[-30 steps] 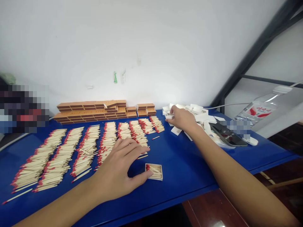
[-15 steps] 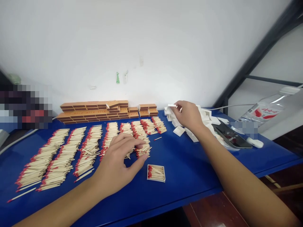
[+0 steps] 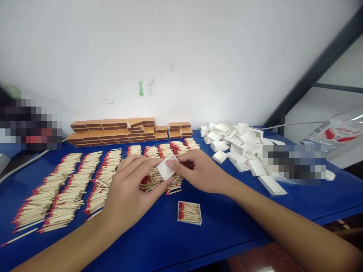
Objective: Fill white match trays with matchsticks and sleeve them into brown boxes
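A small white matchbox tray (image 3: 165, 170) is held between both hands above the rows of matches. My right hand (image 3: 202, 170) pinches it, thumb on its white face and the other fingers behind. My left hand (image 3: 132, 189) grips it from the left, with fingertips at its upper edge and thumb at its lower corner. Below the hands, another tray filled with red-headed matches (image 3: 189, 213) lies on the blue table (image 3: 227, 234). Loose matches (image 3: 61, 185) lie in several long rows to the left and behind my hands, some hidden by them.
Brown matchboxes (image 3: 113, 135) are stacked along the wall. White trays (image 3: 235, 139) form a heap at the back right, one loose tray (image 3: 272, 185) nearer me. A plastic bottle (image 3: 337, 132) lies at the far right, beside a blurred patch. A cable (image 3: 295, 124) runs behind.
My right hand has come from the white heap to the middle with a tray. My left hand has closed on that tray too. The view has shifted slightly.
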`<state>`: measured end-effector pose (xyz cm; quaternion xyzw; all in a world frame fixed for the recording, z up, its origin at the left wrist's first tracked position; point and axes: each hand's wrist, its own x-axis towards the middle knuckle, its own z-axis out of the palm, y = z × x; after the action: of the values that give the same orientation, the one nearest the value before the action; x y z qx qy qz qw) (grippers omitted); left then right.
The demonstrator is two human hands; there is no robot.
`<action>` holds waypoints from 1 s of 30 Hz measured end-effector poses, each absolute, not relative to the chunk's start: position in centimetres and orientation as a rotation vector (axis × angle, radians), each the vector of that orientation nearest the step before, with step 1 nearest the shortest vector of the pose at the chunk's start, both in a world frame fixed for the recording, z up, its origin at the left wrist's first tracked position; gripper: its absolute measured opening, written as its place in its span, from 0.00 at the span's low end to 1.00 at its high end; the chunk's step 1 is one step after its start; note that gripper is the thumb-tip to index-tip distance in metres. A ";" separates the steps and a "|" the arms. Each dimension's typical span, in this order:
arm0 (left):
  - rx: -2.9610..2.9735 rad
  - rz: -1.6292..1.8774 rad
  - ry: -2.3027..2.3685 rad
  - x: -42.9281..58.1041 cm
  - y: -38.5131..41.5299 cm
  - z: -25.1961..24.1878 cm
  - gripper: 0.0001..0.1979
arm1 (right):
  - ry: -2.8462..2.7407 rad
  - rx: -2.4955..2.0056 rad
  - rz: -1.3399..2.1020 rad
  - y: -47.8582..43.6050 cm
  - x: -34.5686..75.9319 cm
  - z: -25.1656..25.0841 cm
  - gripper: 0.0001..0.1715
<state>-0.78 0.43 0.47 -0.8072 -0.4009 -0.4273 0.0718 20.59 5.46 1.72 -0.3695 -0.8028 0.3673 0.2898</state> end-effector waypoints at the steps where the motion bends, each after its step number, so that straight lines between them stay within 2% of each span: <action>1: -2.430 -1.295 -1.187 -0.8 0.5 0.5 0.14 | -2.168 -0.975 0.966 5.5 20.8 1.9 0.33; 6: -2.443 -1.254 -1.188 -0.9 1.1 0.7 0.13 | -2.173 -1.020 0.757 7.1 23.0 3.2 0.29; 11: -2.471 -1.133 -1.282 -1.0 1.1 0.3 0.12 | -2.246 -1.327 0.358 9.6 25.9 3.9 0.14; 13: -2.474 -1.107 -1.309 -1.0 1.0 0.2 0.13 | -2.398 -1.373 0.455 10.3 26.6 3.8 0.08; 17: -2.477 -1.091 -1.329 -1.0 0.9 0.0 0.13 | -2.600 -1.372 0.685 10.7 26.8 3.2 0.05; 23: -2.491 -1.090 -1.331 -0.9 0.7 0.1 0.14 | -2.699 -1.470 0.669 10.9 27.6 2.9 0.07; 30: -2.507 -1.072 -1.324 -1.1 0.7 -0.2 0.15 | -2.607 -1.591 0.582 12.5 29.9 2.5 0.03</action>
<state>-1.10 0.73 -0.20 -0.8258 -0.4362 -0.3531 0.0550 29.86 12.48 2.48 -0.5117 -0.8384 0.1872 0.0160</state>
